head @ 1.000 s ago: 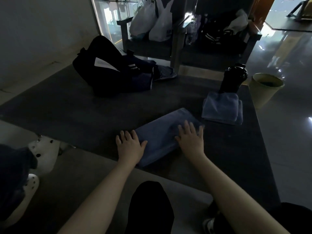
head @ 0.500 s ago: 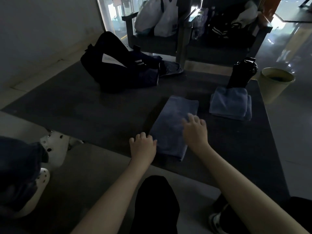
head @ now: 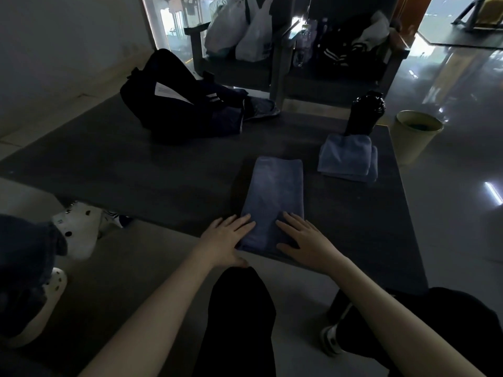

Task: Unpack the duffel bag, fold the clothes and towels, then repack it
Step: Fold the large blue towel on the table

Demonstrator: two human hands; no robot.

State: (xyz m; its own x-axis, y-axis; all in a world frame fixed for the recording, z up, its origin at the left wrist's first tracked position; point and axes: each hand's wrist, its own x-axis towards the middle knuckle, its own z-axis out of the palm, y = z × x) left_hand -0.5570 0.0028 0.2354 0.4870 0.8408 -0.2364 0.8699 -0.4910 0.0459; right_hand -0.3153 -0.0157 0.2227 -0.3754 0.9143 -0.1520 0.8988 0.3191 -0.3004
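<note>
A folded blue towel (head: 275, 197) lies lengthwise on the dark low table (head: 136, 170), its near end at the front edge. My left hand (head: 226, 240) lies flat with straight fingers on the towel's near left corner. My right hand (head: 304, 240) rests flat on its near right corner. A second folded blue towel (head: 348, 159) sits further back to the right. The black duffel bag (head: 174, 104) lies open at the far left of the table, with dark clothes (head: 226, 118) spilling out of it.
A black bottle (head: 364, 112) stands behind the second towel. A pale bin (head: 413, 137) is on the floor right of the table. Chairs with white plastic bags (head: 245, 28) stand behind. White clogs (head: 76, 229) of another person are at the left.
The towel has been turned from a diagonal lie to point straight away from me. Both hands have shifted to its near end and now lie flat on it.
</note>
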